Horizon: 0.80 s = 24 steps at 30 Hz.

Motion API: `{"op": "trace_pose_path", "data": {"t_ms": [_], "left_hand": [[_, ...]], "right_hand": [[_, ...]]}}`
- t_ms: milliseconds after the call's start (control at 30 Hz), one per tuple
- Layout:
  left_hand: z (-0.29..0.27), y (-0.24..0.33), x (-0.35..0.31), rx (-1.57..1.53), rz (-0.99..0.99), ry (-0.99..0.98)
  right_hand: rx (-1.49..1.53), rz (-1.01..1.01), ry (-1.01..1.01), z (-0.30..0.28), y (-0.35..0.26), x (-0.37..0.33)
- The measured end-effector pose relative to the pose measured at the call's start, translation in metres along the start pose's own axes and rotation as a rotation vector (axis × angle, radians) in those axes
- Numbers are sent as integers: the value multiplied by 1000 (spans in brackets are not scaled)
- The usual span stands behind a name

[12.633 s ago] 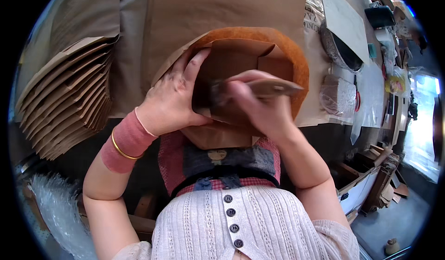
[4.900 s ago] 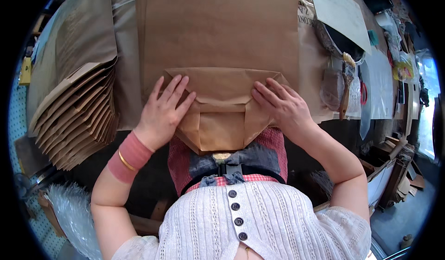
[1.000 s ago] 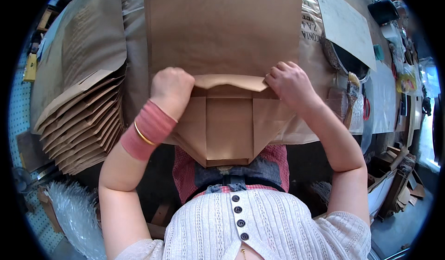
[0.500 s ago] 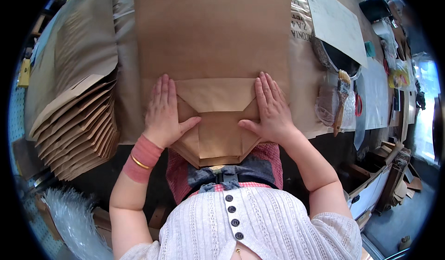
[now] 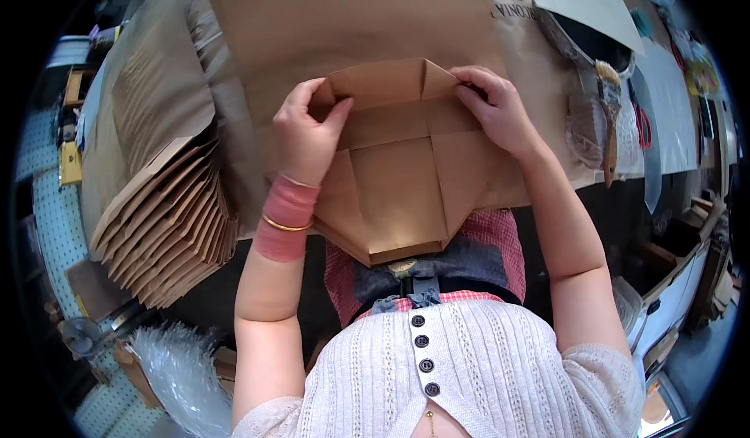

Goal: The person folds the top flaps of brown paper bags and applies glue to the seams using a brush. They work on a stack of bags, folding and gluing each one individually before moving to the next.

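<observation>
A large brown paper bag [image 5: 394, 192] lies on the table in front of me, its folded bottom end toward my body. The far flap [image 5: 383, 83] of that end stands raised. My left hand [image 5: 308, 129] pinches the flap's left corner between thumb and fingers. At the flap's right corner, my right hand [image 5: 500, 110] is closed on the paper with the fingers curled behind it. The bag's flat body stretches away beyond the flap.
A fanned stack of folded brown paper bags [image 5: 168, 227] hangs over the table edge at left. At right are a paste brush [image 5: 608, 118], red-handled scissors [image 5: 643, 128], a dark basin [image 5: 586, 44] and a pale board [image 5: 582, 5] over it. Clear plastic strips [image 5: 183, 375] sit lower left.
Both hands were lying flat on the bag with fingers stretched. Now they grip the far flap's corners, and the flap has been lifted upright. The view has shifted a little.
</observation>
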<state>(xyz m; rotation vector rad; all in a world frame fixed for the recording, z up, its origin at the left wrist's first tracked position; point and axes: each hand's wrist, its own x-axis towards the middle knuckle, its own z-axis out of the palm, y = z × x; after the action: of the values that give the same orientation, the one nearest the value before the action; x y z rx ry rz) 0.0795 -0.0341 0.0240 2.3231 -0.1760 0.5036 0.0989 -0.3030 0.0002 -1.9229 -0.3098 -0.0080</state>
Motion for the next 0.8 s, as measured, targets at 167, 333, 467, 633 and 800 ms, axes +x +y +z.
{"op": "trace_pose_path", "data": {"t_ms": [167, 333, 467, 633, 800], "left_hand": [[-21, -16, -7, -190, -106, -180], [-36, -16, -4, -460, -90, -397], [-28, -22, 22, -283, -33, -397], [22, -34, 58, 3, -99, -497], [-1, -4, 65, -264, -239, -671]], "right_hand": [[-196, -356, 159, 9, -49, -9], [-198, -294, -77, 92, -69, 8], [-106, -255, -8, 114, -80, 5], [-371, -246, -168, 113, -92, -18], [-874, -523, -18, 53, -118, 27]]}}
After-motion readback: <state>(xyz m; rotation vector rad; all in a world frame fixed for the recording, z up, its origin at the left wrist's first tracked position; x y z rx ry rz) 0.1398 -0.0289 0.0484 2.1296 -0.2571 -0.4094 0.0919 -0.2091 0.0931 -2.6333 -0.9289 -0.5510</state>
